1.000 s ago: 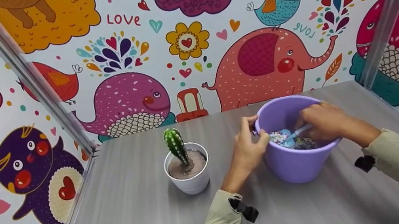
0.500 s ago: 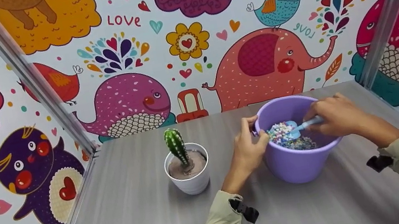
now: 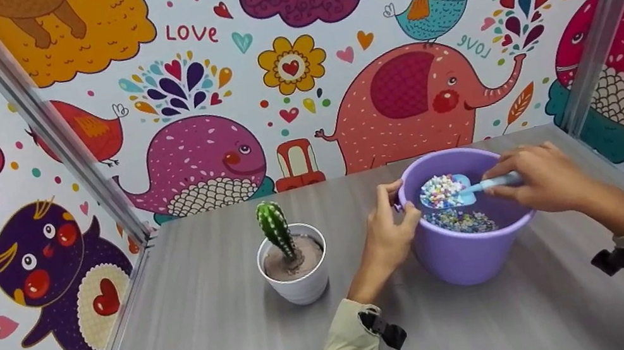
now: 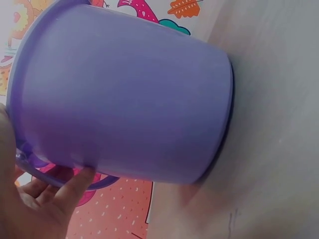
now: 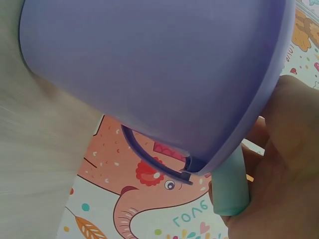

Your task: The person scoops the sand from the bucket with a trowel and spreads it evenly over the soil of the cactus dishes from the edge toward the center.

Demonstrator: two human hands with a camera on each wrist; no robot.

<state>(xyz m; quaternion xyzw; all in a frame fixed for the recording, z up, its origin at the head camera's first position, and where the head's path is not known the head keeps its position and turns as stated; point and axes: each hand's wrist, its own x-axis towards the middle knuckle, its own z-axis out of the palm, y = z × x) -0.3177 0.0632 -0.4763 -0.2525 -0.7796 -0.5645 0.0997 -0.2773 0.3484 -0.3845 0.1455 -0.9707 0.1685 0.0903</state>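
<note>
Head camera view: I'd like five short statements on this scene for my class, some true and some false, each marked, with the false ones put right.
1. The right hand holds a light-blue scoop carrying multicoloured bead-like pieces. True.
2. The left hand holds the purple bucket near its rim. True.
3. The purple bucket has no bead-like pieces inside. False: many lie in it, below the scoop.
4. The cactus is set in a white pot. True.
5. The white pot is to the right of the purple bucket in this view. False: it is to the left.
</note>
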